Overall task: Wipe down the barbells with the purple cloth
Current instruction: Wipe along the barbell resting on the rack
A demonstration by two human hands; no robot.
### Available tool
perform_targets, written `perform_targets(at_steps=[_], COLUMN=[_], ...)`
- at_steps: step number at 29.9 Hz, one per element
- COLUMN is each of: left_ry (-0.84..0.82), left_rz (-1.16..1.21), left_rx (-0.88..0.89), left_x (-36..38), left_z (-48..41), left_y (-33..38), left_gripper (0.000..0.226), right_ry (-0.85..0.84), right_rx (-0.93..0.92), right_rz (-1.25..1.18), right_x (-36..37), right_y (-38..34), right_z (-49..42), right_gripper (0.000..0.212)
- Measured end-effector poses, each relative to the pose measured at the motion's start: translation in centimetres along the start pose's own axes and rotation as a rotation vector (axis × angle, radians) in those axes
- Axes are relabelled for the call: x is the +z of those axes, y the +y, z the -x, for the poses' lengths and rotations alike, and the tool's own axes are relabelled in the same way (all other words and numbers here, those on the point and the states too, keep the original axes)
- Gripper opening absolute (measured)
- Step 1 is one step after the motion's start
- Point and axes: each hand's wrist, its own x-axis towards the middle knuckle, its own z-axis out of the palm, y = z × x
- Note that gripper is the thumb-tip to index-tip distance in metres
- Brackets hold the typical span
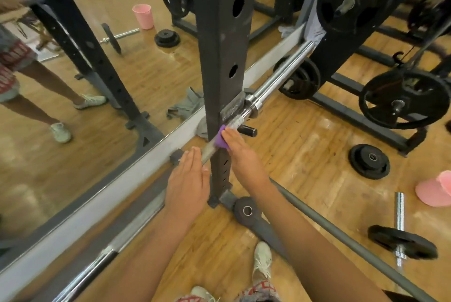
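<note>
**Q:** Where is the cloth, and what holds it?

**A:** Small folded purple cloth [220, 140], lying on the shaft of the long chrome barbell [280, 74], just beside the black perforated steel upright [224, 33] whose hook carries the bar. The right hand [240, 153] presses it there, fingers straight and held together and not curled round the bar.

**Q:** And the other hand?

**A:** The left hand [186, 179] lies flat farther down the same shaft, fingers straight and side by side, thumb beside the bar. It appears to steady the bar; it holds no cloth.

**Q:** How far along is the wiping?

**A:** Judged as under way on this one bar. The cloth sits near the collar end of the shaft. The knurled stretch just above it shows a pale, dull film, so that part probably remains. The smooth chrome sleeve beyond is bright, but whether it has been wiped cannot be told.

**Q:** What else is left?

**A:** Likely the long dark grey bar [341, 235] passing under the right forearm, and the short chrome dumbbell bar with black plate [400, 214] on the wooden floor to the right. Neither is touched by a hand or the cloth.
</note>
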Motion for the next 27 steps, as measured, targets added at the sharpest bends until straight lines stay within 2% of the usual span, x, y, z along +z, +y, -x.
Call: perform_targets(at_steps=[4, 7, 10, 12, 15, 18, 23, 27], left_ry=[0.031, 0.069, 0.107, 0.114, 0.118, 0.113, 0.126, 0.153], left_rz=[-0.041, -0.039, -0.029, -0.023, -0.019, -0.031, -0.027, -0.061], left_rx=[-0.017, -0.044, -0.064, -0.075, -0.095, -0.092, -0.091, -0.091], left_x=[0.7, 1.1, 1.2, 1.3, 1.2, 1.0, 0.9, 0.7], left_z=[0.0, 0.0, 0.3, 0.3, 0.3, 0.4, 0.7, 0.5], left_y=[-0.2, -0.1, 0.2, 0.3, 0.5, 0.7, 0.4, 0.7], left_gripper=[0.057, 0.055, 0.054, 0.055, 0.058, 0.058, 0.057, 0.057], right_ry=[-0.142, -0.160, -0.282, -0.311, -0.384, -0.461, -0.429, -0.455], right_rx=[-0.219, -0.360, -0.312, -0.289, -0.348, -0.375, -0.283, -0.360], right_rz=[0.157, 0.301, 0.355, 0.383, 0.363, 0.391, 0.401, 0.335], right_x=[-1.1, -2.8, -4.9, -5.0, -3.9, -5.9, -6.1, -4.8], right_y=[-0.2, 0.8, 1.1, 0.4, -0.1, 0.1, 0.0, -0.8], right_z=[-0.7, -2.3, -3.6, -3.4, -2.2, -2.9, -3.5, -2.3], right_gripper=[0.063, 0.068, 0.062, 0.068, 0.083, 0.083, 0.081, 0.083])
